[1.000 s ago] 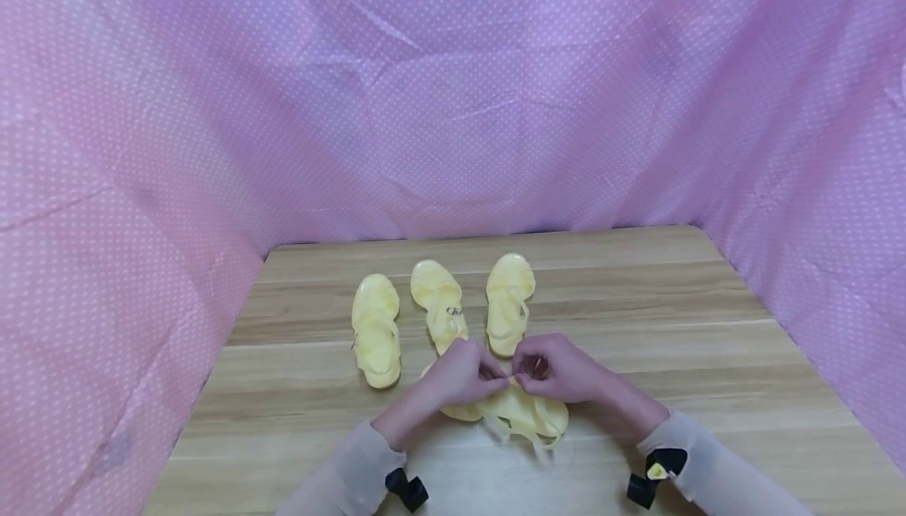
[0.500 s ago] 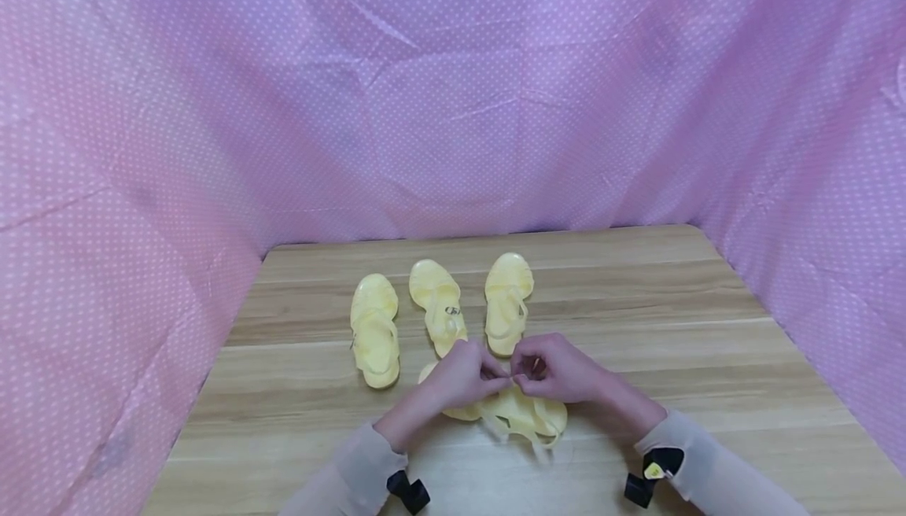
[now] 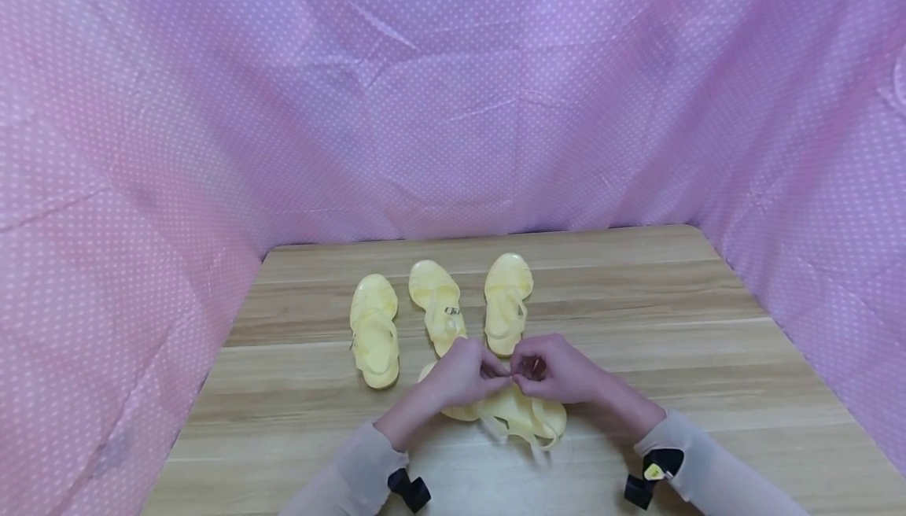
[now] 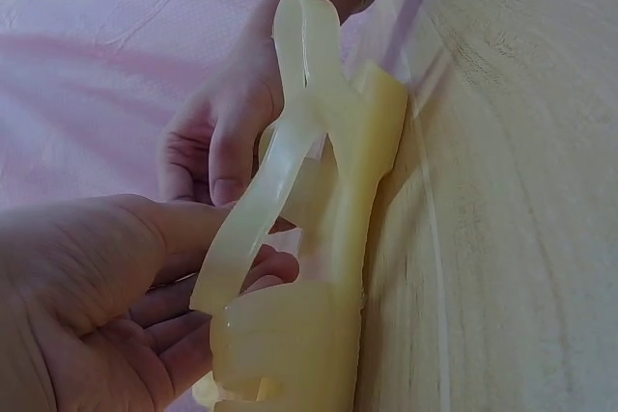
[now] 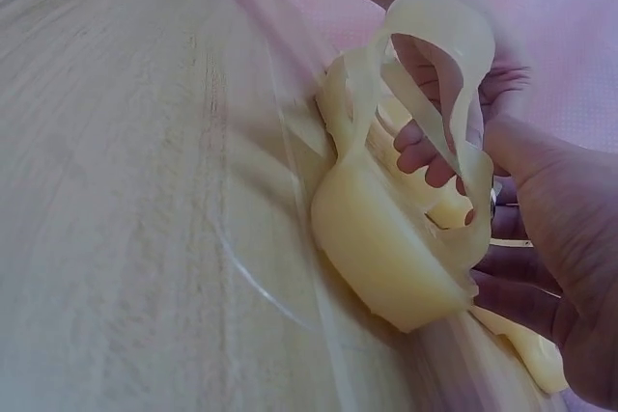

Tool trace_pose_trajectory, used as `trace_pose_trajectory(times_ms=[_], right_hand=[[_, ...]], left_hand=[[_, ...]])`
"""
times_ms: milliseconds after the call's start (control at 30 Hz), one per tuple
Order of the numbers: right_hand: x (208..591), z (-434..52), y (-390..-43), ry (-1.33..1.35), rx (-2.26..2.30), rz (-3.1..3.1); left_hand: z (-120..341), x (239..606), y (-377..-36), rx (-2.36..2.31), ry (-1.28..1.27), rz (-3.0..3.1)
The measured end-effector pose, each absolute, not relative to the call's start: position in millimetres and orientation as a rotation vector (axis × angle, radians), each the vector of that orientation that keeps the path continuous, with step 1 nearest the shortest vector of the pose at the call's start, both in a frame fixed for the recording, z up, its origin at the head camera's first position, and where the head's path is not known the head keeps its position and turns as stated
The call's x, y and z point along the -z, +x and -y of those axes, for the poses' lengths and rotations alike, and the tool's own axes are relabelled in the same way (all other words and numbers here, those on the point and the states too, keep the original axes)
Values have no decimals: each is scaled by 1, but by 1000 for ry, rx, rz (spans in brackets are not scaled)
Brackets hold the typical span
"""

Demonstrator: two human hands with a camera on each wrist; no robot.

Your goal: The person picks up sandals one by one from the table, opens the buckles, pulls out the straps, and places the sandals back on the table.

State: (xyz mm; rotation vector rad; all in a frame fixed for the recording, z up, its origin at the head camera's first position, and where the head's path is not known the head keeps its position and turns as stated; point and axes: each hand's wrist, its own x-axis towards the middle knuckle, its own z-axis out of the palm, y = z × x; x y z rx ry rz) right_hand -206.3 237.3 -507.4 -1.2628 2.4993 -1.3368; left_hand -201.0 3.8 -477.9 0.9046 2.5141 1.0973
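Observation:
A pale yellow jelly sandal (image 3: 520, 415) lies crosswise on the wooden table (image 3: 708, 359) near the front, under both hands. My left hand (image 3: 463, 372) and right hand (image 3: 552, 368) meet above it, fingers curled, pinching its thin strap (image 3: 511, 377) between them. The left wrist view shows the sandal (image 4: 333, 267) on its side with the strap (image 4: 266, 209) looped up between my fingers. In the right wrist view the heel strap (image 5: 439, 65) arches over the sandal's heel (image 5: 386, 248) and my fingers hold a strap end. Three more yellow sandals (image 3: 373, 329) (image 3: 437, 301) (image 3: 506, 300) stand in a row behind.
Pink dotted cloth (image 3: 453, 107) walls the table on the left, back and right. Bare wood stretches to the right of the sandals (image 3: 672, 319) and along the front edge. Black wrist mounts (image 3: 409, 491) (image 3: 647, 478) sit on both sleeves.
Almost nothing differs. Both hands stay pinched together on the strap over the front sandal, with only a slight shift of the fingers.

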Motion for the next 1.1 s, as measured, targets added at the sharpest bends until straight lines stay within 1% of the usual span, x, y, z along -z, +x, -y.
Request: trace_pose_trajectory(times_ms=[1100], right_hand=[[505,-238,-206,-1235,1322,-2505]], left_hand=[[-1,481,-202,-1146,920,-2508]])
